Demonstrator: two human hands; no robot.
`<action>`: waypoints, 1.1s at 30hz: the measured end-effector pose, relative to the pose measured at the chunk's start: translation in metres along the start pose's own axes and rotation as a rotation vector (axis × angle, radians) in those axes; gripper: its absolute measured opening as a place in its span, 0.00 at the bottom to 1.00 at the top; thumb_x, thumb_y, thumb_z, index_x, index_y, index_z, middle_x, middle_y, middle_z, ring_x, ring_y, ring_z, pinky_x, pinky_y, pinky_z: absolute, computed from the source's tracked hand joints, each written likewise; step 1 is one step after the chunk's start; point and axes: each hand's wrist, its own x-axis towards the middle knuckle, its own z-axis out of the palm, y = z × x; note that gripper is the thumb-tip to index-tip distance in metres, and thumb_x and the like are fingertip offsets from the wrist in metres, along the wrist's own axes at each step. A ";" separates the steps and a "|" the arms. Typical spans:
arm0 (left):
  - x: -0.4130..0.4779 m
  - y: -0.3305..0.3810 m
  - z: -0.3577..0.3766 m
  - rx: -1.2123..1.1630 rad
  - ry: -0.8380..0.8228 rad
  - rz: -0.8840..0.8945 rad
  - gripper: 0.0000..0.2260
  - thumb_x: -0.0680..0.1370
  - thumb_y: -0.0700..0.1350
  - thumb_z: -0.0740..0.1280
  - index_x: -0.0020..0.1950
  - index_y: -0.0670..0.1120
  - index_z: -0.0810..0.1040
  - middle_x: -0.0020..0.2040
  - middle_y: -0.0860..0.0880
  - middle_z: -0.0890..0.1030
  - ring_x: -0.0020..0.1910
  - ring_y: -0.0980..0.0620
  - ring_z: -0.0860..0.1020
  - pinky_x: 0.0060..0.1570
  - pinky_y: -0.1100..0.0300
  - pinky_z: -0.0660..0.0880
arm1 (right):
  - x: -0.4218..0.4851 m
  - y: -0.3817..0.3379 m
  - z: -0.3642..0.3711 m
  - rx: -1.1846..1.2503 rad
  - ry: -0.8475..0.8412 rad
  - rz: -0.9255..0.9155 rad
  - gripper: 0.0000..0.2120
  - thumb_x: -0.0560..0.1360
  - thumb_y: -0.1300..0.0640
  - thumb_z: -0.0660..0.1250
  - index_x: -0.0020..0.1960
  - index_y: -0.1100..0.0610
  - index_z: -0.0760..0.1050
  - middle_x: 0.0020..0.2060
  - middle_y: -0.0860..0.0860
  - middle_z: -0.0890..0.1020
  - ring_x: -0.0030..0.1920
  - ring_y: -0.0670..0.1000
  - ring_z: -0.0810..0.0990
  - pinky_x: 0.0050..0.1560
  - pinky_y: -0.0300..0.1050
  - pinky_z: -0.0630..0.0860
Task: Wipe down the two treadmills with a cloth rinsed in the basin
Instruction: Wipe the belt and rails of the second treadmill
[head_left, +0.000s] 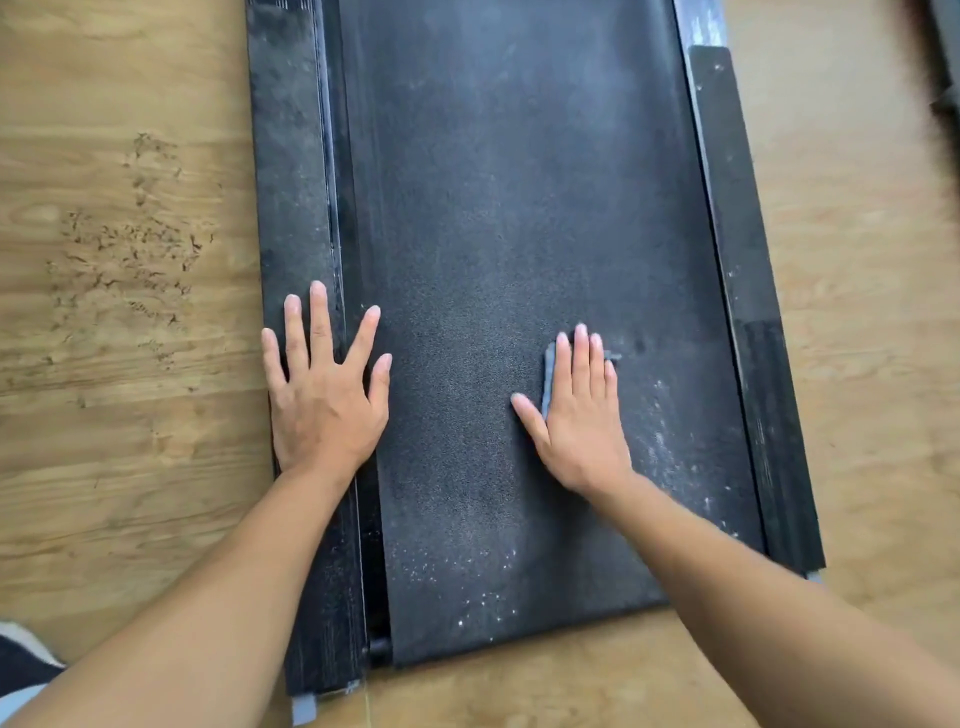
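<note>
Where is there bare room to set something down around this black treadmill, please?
The wooden floor left of the left side rail and beyond the right side rail is bare. The black belt's far half is free. The near half is crowded: left hand flat across rail and belt, right hand pressing a grey cloth.

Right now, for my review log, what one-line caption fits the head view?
Right hand presses a grey cloth flat on the dusty treadmill belt while the left hand rests on the side rail.
</note>
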 end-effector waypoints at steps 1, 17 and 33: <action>0.000 -0.001 0.001 -0.003 0.004 -0.001 0.24 0.87 0.59 0.55 0.84 0.60 0.63 0.87 0.43 0.48 0.86 0.39 0.48 0.82 0.36 0.48 | 0.041 -0.003 -0.013 0.010 0.037 0.006 0.44 0.83 0.29 0.44 0.85 0.59 0.41 0.85 0.58 0.41 0.84 0.57 0.37 0.83 0.57 0.40; -0.002 0.004 -0.003 -0.004 0.022 -0.008 0.25 0.86 0.60 0.54 0.83 0.59 0.65 0.87 0.44 0.49 0.86 0.41 0.49 0.82 0.38 0.48 | -0.050 0.069 0.008 0.003 -0.050 -0.063 0.48 0.80 0.25 0.44 0.85 0.60 0.40 0.84 0.57 0.38 0.84 0.57 0.36 0.83 0.57 0.41; -0.007 0.009 -0.003 -0.014 0.050 -0.010 0.25 0.85 0.59 0.55 0.82 0.58 0.67 0.87 0.45 0.51 0.86 0.41 0.50 0.82 0.38 0.49 | -0.103 0.124 0.029 0.001 -0.070 -0.127 0.48 0.80 0.24 0.46 0.85 0.56 0.37 0.85 0.56 0.39 0.85 0.59 0.41 0.82 0.56 0.43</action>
